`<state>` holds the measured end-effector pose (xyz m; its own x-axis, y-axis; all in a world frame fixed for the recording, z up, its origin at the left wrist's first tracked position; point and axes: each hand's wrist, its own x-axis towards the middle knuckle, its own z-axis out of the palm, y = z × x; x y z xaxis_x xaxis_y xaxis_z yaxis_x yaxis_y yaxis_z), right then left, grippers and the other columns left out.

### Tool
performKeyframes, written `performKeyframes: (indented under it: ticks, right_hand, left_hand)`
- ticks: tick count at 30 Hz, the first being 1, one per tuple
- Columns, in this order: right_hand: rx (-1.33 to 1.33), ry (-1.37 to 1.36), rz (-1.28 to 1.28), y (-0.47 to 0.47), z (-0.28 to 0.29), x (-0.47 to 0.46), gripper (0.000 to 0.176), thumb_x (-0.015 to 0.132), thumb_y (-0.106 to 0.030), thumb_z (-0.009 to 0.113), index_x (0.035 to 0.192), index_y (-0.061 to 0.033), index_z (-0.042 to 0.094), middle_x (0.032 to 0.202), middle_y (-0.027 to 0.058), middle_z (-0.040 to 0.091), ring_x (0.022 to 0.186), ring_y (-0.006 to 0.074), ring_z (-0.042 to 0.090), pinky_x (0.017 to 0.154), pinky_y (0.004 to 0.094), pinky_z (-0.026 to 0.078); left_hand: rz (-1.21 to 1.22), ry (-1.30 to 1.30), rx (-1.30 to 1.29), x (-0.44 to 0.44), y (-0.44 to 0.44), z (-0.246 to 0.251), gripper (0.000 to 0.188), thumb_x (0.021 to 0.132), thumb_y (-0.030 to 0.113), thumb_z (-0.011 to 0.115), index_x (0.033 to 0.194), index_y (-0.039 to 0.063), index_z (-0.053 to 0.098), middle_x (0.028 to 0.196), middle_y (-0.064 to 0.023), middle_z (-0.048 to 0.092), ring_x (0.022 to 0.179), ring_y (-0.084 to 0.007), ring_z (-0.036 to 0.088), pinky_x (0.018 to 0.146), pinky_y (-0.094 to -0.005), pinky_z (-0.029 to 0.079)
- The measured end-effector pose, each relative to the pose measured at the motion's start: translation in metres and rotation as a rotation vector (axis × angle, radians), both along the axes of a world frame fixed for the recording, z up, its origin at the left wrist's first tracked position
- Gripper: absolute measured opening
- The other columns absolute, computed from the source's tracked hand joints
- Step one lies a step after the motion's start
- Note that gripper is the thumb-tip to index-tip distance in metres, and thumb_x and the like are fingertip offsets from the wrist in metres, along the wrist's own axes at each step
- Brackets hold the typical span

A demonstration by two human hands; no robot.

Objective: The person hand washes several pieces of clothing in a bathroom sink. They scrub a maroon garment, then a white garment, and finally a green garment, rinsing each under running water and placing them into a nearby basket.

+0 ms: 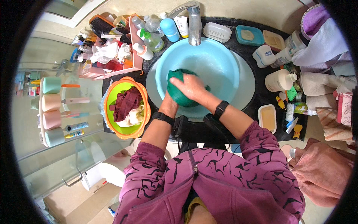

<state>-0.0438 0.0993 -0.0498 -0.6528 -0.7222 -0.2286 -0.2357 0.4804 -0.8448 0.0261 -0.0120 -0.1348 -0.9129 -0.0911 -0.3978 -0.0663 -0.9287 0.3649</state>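
Observation:
A wet dark green cloth is bunched up over the near left part of a light blue plastic basin. My right hand lies across the cloth from above, its thumb and fingers pressed around it. The cloth covers most of my left hand, which supports it from below; the left fingers are hidden. Cloudy water fills the bottom of the basin. The basin rests in an oval white washbasin under a chrome faucet.
An orange-rimmed green bowl with maroon and cream cloths stands left on the black counter. Behind it is a pink organizer. Soap dishes, a pump bottle and a shallow soap tray line the back and right.

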Motion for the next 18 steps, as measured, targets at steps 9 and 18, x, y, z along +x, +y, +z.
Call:
performKeyframes:
  ticks: [9,18]
  right_hand:
    - [0.895,0.523,0.242,0.049,-0.053,-0.072,0.064,0.080,-0.044,0.065,0.130,-0.0084,0.047,0.134,0.0122,0.041,0.120,0.0336,0.046,0.092,0.0434,0.043]
    - [0.237,0.085,0.165,0.014,-0.069,-0.045,0.063,0.077,-0.045,0.064,0.117,0.0018,0.053,0.106,0.0243,0.058,0.102,0.0364,0.058,0.082,0.0428,0.047]
  left_hand:
    - [-0.030,-0.544,-0.618,-0.018,0.000,0.052,0.063,0.088,0.043,0.056,0.133,0.005,0.038,0.134,-0.0158,0.042,0.123,-0.0292,0.042,0.100,-0.0526,0.035]
    - [-0.018,-0.666,-0.105,0.014,0.007,0.008,0.081,0.087,0.069,0.026,0.147,0.015,0.018,0.152,-0.0136,0.018,0.137,-0.0373,0.019,0.103,-0.0681,0.007]
